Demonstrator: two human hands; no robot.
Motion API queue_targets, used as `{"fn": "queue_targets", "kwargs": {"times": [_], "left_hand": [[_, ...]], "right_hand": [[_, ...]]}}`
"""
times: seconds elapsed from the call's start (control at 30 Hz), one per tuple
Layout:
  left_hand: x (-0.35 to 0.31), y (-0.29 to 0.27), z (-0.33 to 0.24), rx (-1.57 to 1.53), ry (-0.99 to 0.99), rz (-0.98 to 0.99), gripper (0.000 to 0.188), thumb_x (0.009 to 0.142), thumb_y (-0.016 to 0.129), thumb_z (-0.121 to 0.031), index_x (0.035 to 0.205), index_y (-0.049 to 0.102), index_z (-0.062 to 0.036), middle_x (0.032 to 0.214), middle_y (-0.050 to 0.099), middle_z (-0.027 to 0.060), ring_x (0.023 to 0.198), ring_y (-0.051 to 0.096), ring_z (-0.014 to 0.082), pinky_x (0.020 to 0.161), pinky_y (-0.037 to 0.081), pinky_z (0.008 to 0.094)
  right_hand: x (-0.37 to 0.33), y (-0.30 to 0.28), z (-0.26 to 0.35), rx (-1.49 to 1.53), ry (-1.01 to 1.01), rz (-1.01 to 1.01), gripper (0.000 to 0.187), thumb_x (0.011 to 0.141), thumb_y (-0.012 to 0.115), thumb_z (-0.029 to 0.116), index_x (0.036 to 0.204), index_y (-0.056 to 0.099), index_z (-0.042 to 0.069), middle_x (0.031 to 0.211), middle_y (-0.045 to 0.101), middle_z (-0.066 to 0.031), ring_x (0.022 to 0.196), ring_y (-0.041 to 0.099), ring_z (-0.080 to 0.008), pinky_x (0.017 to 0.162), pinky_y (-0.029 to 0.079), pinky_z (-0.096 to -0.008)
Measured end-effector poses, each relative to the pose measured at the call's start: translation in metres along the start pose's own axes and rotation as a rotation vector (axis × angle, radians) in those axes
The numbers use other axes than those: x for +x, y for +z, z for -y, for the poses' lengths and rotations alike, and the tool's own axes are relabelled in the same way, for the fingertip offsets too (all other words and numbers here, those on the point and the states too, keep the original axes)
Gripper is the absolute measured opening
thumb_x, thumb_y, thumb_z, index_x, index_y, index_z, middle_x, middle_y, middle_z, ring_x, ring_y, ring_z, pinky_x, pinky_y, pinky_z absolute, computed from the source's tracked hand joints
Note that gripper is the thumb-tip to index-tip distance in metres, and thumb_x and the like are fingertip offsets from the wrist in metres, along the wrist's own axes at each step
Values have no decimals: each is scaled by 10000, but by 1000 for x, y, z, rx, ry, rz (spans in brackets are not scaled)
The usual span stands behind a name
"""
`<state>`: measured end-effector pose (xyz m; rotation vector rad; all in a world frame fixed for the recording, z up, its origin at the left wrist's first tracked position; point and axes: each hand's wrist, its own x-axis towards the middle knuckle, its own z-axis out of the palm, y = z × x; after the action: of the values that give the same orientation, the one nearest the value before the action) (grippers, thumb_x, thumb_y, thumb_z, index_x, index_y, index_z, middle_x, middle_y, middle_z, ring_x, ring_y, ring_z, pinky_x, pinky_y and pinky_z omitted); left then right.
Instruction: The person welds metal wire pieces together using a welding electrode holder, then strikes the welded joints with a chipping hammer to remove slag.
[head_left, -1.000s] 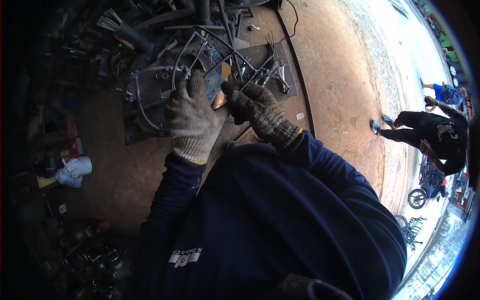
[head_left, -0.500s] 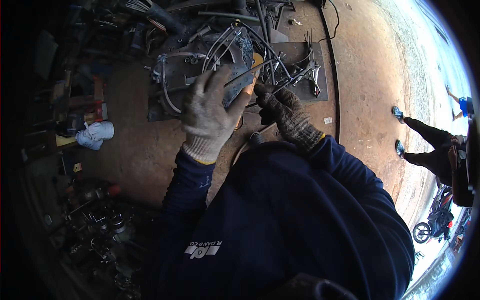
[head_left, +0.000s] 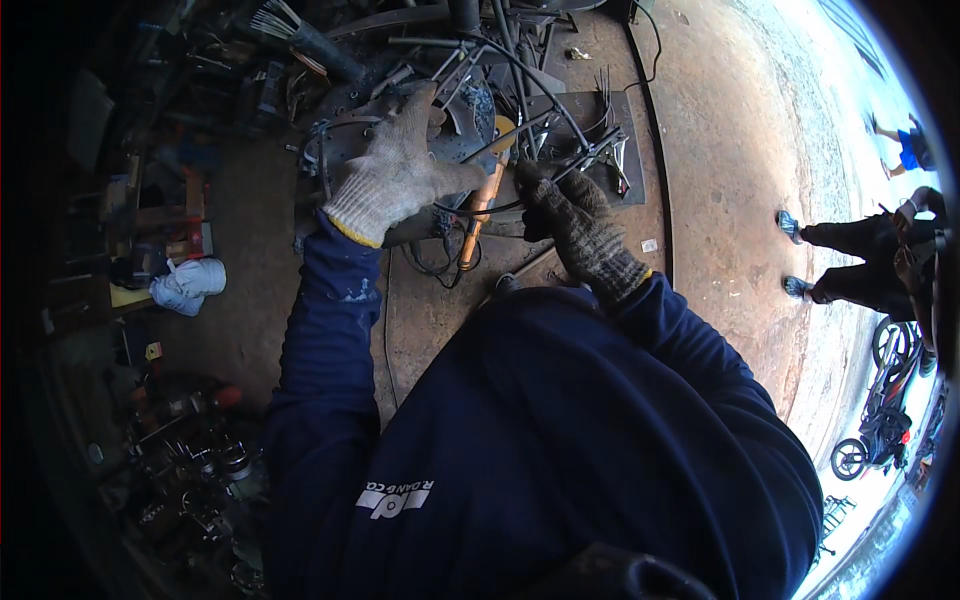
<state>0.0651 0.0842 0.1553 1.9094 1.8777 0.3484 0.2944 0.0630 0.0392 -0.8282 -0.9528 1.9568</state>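
Gripped by the right hand [head_left: 575, 220], in a dark, soiled knit glove, is a frame of thin metal rods [head_left: 588, 153]; fingers are curled and pressed around a rod at its near side. Left hand [head_left: 400, 155], in a paler glove, is held spread over the worktop, thumb stretched toward the right; whether a rod is touched by its fingertips cannot be told. The frame is extended up and away from the right hand, over the dark metal worktop [head_left: 625, 105]. Between the hands, an orange power tool [head_left: 477, 222] is seen, its yellow disc [head_left: 502, 138] pointed away from the wearer, a black cable [head_left: 428, 266] looped by its near end. Silver metal pieces [head_left: 620, 168] are piled right of the frame. Thin rods are bundled in a dark tube [head_left: 328, 52] at upper left. A pale cloth bundle [head_left: 188, 286] is placed at far left. At far right, a standing person [head_left: 865, 245] and a motorcycle [head_left: 885, 430] are partly shown.
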Motion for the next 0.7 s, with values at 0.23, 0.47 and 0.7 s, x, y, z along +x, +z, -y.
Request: {"fn": "queue_targets", "kwargs": {"times": [0.23,0.47,0.7], "left_hand": [[-37,18,-34,16,-4,-334,887,692,883,-341,1373,459,37,1114,625,197,976,661,296,834,569,408],[-104,7,-35,-375,-185,-525,597,782,821,-104,1276,515,35,1053,621,106,898,647,176,757,564,303],[-203,29,-15,-434,-558,-741,590,771,840,-121,1236,509,29,974,593,62,787,583,132,705,503,265]], "right_hand": [[-9,-15,33,97,8,-34,461,929,738,300,1276,605,28,879,665,-43,715,629,-130,629,559,-288],[-3,-69,-5,-117,284,31,479,956,686,350,1302,571,39,947,632,-63,738,625,-157,644,548,-311],[-4,-114,-50,-416,528,46,498,990,617,385,1239,585,-45,869,622,-78,735,608,-159,647,535,-325]]}}
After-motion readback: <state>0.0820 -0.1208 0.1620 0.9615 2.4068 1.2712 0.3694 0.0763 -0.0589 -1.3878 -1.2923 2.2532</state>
